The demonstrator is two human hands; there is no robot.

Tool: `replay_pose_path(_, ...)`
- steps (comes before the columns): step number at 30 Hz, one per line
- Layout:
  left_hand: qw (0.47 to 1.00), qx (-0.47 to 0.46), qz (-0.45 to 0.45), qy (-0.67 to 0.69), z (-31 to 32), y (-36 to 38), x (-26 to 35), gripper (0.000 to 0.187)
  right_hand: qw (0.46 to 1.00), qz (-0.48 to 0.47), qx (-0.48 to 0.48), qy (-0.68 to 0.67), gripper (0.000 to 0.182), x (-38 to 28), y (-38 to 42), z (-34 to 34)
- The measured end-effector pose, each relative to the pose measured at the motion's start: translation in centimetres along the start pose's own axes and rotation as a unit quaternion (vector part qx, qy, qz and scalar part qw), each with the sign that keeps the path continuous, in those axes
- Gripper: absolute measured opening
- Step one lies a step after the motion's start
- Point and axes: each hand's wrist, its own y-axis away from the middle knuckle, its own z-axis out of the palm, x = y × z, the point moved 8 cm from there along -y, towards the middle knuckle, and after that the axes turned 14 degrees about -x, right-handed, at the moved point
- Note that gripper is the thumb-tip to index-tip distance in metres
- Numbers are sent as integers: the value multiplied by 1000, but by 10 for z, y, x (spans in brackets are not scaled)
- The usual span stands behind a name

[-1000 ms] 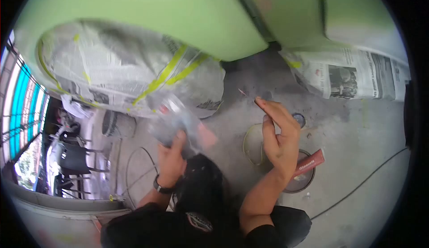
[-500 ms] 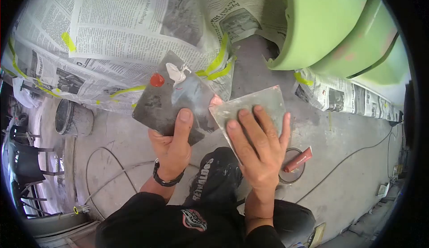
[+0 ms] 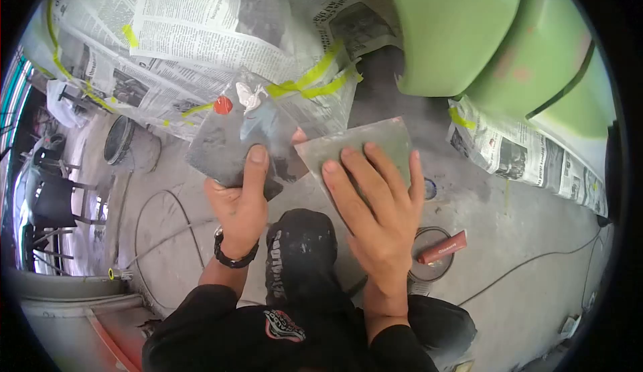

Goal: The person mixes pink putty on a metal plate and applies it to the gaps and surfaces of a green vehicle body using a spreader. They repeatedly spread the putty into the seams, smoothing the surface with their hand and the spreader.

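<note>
My left hand [image 3: 238, 204] grips a dark flat plate [image 3: 218, 145] by its lower edge, thumb on top. On the plate lie a white blob of paste [image 3: 250, 95], a small red blob [image 3: 223, 105] and a grey-blue smear. In my right hand [image 3: 376, 214] is a pale grey square spreader [image 3: 395, 134], with the fingers spread along its face. Pinkish paste [image 3: 299, 135] shows at the spreader's left corner, close beside the right side of the plate.
Newspaper [image 3: 194, 24] with yellow-green tape covers a surface ahead. Green body panels [image 3: 455, 30] stand at the upper right. A red tube [image 3: 443, 247] rests on a round can [image 3: 429, 273]. A bucket [image 3: 144, 151], a hose [image 3: 137, 238] and dark chairs [image 3: 53, 201] are left.
Both hands, with the plate and spreader, have shifted slightly left and up in view. The surroundings have shifted and tilted as the camera turned.
</note>
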Motion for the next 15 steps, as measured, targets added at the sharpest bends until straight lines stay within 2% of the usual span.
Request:
replay_pose_path(2, 1000, 17, 13, -10, 17, 11, 10, 13, 999, -12, -28, 9, 42, 9, 3, -8)
replay_pose_path(4, 997, 53, 50, -29, 32, 18, 20, 16, 997, -38, -58, -46, 41, 15, 14, -13)
replay_pose_path(7, 986, 108, -4, -126, 25, 26, 26, 30, 981, -90, -117, -124, 40, 25, 32, -13)
replay_pose_path(8, 985, 118, 25, -122, 23, 26, 33, 31, 972, -112, -142, -149, 40, 29, 39, -9)
replay_pose_path(10, 979, 148, 76, -117, 19, 33, 49, 33, 961, -79, -137, -225, 38, 51, 48, 4)
replay_pose_path(13, 983, 104, 4, -149, 47, 52, 50, 30, 931, -27, -136, -337, 35, 106, 57, 11)
replay_pose_path(15, 962, 73, -58, -256, 62, 70, 34, 23, 910, 11, -125, -395, 33, 142, 66, 5)
